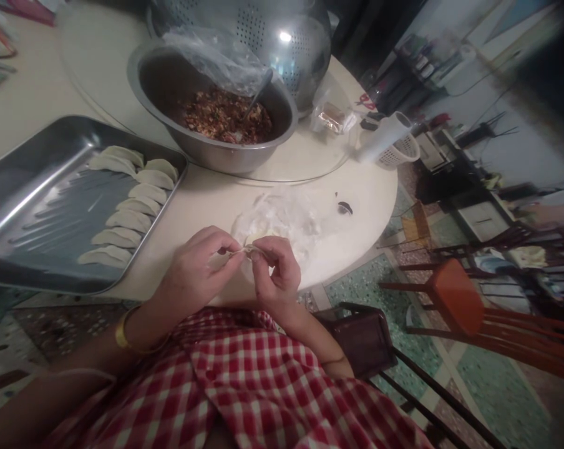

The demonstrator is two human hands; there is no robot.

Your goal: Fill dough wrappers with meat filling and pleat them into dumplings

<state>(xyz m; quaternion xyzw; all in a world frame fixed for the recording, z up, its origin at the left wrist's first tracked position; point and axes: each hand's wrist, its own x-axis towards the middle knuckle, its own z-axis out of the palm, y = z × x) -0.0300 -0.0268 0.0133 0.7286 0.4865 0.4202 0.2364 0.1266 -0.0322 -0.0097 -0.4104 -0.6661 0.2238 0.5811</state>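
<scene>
Between my two hands, a dumpling (248, 249) is pinched along its edge, mostly hidden by the fingers. My left hand (201, 262) closes thumb and forefinger on its left end. Thumb and bent fingers of my right hand (277, 268) press the other end. Just behind them, a clear plastic bag (282, 215) lies on the table with pale dough wrappers, partly covered. Several folded dumplings (128, 219) sit in a row along the right side of a metal tray (48, 274). A steel bowl (216, 156) of dark minced filling (226, 118) stands beyond, a spoon handle (261, 93) leaning in it.
A large colander (305, 56) stands behind the bowl, with plastic film (211, 53) over the bowl's back rim. To the right are a wrapped packet (333, 118), a plastic roll (385, 137), a white basket (401, 151) and a dark scrap (344, 208). A stool (357, 340) stands beside the table.
</scene>
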